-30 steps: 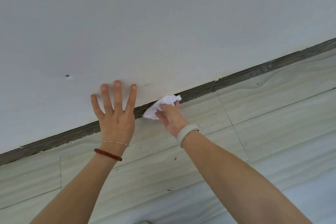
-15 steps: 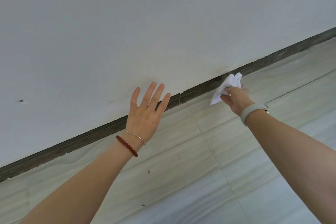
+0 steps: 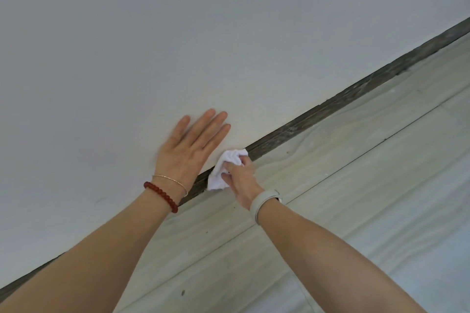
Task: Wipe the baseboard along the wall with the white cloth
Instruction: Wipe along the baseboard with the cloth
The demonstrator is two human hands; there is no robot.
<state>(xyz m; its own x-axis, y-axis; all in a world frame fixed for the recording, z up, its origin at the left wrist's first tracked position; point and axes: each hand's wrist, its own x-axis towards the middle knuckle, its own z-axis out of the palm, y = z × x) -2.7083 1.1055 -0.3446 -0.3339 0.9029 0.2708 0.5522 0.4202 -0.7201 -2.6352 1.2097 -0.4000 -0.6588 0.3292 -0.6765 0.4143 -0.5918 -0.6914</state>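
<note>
A dark brown baseboard (image 3: 330, 107) runs diagonally from lower left to upper right between the white wall and the pale floor. My right hand (image 3: 241, 178) grips a crumpled white cloth (image 3: 226, 168) and presses it against the baseboard near the middle of the view. My left hand (image 3: 190, 147) lies flat on the wall just left of the cloth, fingers spread and pointing up-right, holding nothing. Its heel and wrist cover a short stretch of the baseboard. A red bead bracelet and a thin chain sit on the left wrist, a pale band on the right.
The white wall (image 3: 203, 33) fills the upper left half. Pale wood-grain floor tiles (image 3: 356, 185) with thin dark joints fill the lower right. A few small dark specks lie on the floor (image 3: 182, 293).
My right hand has drawn the cloth back left along the baseboard, close to my left hand. My left hand has settled flat on the wall above the baseboard.
</note>
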